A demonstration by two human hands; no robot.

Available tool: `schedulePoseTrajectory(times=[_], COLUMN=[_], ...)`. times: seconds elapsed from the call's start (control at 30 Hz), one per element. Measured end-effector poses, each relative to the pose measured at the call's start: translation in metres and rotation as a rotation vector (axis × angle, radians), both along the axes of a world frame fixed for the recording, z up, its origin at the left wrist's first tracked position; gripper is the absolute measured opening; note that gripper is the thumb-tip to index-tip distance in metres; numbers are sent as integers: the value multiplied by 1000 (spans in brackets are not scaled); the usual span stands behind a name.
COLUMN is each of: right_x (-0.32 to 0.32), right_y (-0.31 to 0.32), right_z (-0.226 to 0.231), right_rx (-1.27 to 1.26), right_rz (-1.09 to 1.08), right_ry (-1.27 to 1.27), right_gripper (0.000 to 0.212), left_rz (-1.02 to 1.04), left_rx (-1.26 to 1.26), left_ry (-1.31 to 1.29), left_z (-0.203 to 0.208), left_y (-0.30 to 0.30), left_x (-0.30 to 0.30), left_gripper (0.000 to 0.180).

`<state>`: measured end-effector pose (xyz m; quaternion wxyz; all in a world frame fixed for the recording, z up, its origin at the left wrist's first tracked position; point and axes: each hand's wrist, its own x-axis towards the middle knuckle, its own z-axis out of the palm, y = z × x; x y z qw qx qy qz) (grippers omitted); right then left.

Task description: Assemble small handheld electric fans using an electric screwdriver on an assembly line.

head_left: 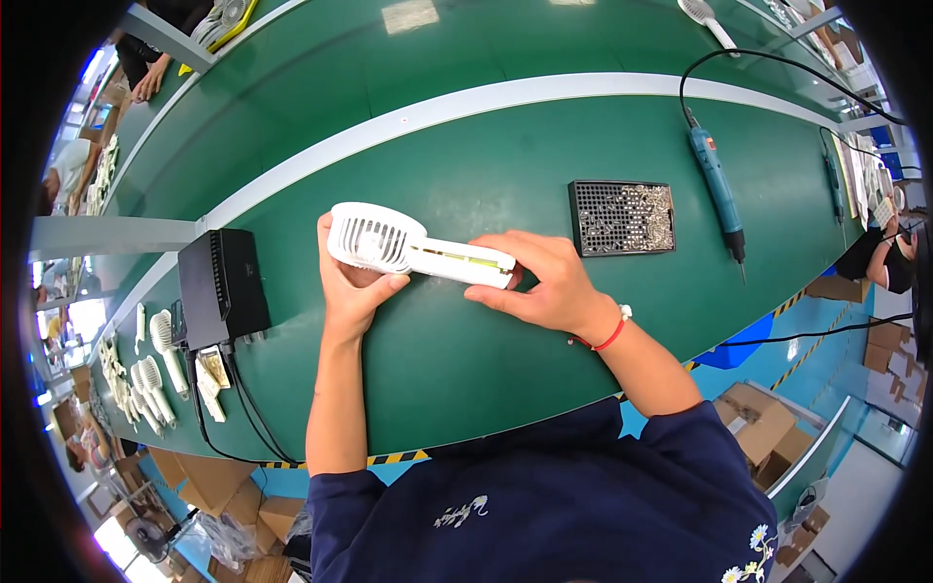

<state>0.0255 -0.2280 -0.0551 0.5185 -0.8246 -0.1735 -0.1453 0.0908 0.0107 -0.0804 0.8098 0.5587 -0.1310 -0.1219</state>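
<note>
Between my two hands lies a white handheld fan, held above the green table with its slotted round head to the left. My left hand is closed round the head, thumb along its lower edge. The fan's handle points right, and a long gap in its side shows a yellow-green strip within. My right hand pinches the end of that handle between thumb and fingers. To the right sits a black tray with a grid of holes and many small metal screws.
A blue electric screwdriver with a black cable lies at the right. On the left stand a black box with cables and several white fans. Another fan lies beyond the white rail. Co-workers sit at both sides.
</note>
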Motion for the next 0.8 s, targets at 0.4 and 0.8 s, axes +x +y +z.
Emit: schedulePoseTrajectory(times=[0.4, 0.8], right_x=[-1, -2], right_y=[-1, -3], right_z=[-2, -4], right_rx=[-20, -43], right_rz=[34, 28], right_ry=[63, 47], right_gripper=[39, 39], left_rz=[52, 96], left_rx=[-18, 6], left_ry=[-44, -82], left_z=[6, 2], left_y=[-3, -6], left_x=[-5, -9], left_gripper=[85, 92])
